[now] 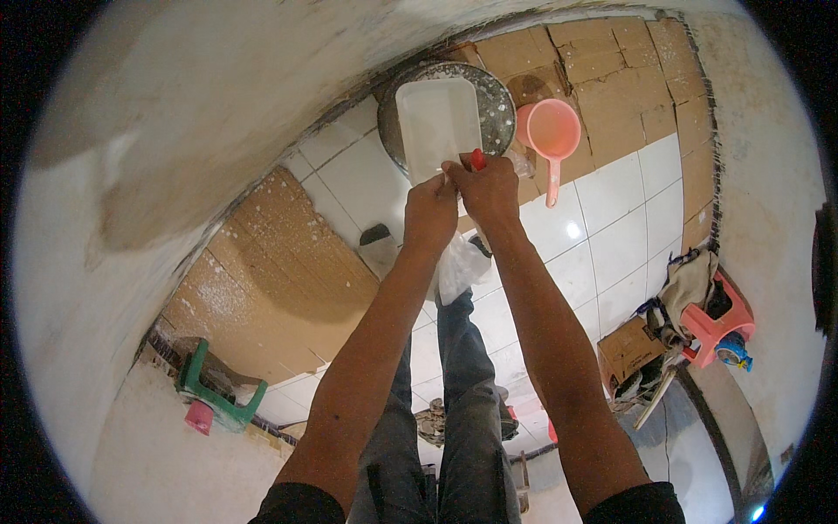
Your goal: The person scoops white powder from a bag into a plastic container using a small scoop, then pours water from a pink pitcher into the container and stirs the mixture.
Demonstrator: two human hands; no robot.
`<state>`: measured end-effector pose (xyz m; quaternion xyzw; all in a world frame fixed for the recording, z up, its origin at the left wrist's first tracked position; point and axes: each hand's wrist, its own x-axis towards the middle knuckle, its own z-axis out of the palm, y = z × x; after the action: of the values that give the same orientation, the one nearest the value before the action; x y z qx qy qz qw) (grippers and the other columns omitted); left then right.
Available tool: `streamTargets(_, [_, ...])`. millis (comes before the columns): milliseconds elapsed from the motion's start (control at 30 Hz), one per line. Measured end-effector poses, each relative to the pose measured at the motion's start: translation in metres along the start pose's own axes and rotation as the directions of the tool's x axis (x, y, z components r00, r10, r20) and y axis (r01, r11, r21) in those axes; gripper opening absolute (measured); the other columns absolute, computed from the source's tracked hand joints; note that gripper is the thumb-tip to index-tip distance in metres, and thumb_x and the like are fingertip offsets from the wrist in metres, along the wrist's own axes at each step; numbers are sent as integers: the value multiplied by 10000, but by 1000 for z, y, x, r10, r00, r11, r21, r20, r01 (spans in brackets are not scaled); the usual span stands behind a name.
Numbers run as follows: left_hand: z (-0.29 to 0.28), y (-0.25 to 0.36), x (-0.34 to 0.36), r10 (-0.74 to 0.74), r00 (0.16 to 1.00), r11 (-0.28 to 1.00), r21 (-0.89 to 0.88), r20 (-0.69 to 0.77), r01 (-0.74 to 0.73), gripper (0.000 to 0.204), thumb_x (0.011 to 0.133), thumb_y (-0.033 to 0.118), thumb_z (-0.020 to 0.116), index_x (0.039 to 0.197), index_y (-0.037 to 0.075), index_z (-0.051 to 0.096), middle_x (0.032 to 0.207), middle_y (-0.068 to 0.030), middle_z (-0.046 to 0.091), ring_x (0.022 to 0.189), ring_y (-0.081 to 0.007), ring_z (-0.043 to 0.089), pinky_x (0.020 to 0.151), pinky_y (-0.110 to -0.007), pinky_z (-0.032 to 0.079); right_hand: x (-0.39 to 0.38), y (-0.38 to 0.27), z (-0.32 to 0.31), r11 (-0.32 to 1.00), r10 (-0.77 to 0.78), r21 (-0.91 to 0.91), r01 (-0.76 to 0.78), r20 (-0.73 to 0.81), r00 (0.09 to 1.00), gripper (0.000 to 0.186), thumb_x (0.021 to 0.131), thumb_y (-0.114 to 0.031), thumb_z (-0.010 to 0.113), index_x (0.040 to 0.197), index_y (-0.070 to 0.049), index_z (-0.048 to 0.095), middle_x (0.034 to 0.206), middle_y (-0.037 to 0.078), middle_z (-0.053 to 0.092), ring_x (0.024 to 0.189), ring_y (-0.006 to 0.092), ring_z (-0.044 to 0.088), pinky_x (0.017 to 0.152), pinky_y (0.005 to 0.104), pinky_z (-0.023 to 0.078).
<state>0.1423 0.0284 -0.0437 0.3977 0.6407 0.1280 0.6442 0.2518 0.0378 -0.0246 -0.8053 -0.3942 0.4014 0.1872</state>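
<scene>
even, fairly bright indoor light with a warm cast. one small specular highlight sits on a glossy white floor tile [573, 230]. soft shadows only: a dark patch beside the raised shoe [377, 234] and a faint one under the green stool [218, 390]. the white wall [175, 105] at upper left is pale and nearly featureless, with a dull smear. strong fisheye curvature bends tile joints and wall edges toward the rim; a black vignette rings the frame. centre detail is sharp, while the edges soften.
</scene>
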Motion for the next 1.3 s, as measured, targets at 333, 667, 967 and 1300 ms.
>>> streamTargets(333, [7, -11, 4, -119, 992, 918, -384, -39, 95, 226, 950, 173, 553, 1078, 3, 628, 766, 0, 580, 562, -69, 458, 472, -229, 413, 6, 11, 6, 999, 34, 38, -35, 46, 998, 283, 796, -278, 643, 753, 1, 664, 715, 221, 638, 715, 371, 648, 649, 459, 489])
streamTargets(667, [-2, 3, 0, -109, 993, 936, -341, -55, 84, 209, 902, 146, 609, 1057, 8, 633, 675, 24, 502, 538, -64, 437, 459, -230, 401, 6, -2, -3, 1000, -9, 12, 8, 41, 999, 259, 797, -292, 641, 830, -43, 700, 740, 187, 662, 703, 354, 655, 667, 426, 519])
streamTargets(967, [1, 9, -4, -242, 968, 846, -503, -69, 175, 128, 877, 146, 616, 955, 46, 641, 664, 28, 477, 541, -78, 437, 472, -237, 391, 13, 18, -2, 964, -260, -27, 265, 117, 959, 277, 824, -337, 614, 825, -74, 703, 776, 159, 670, 748, 350, 652, 696, 448, 509])
streamTargets(1300, [8, 19, -8, -362, 931, 700, -671, -38, 244, 97, 885, 132, 603, 934, 50, 620, 705, 19, 494, 575, -82, 446, 465, -245, 379, 16, 29, -5, 985, 122, 71, -159, 370, 921, 390, 779, -367, 715, 793, 21, 677, 709, 172, 661, 669, 305, 651, 639, 422, 495])
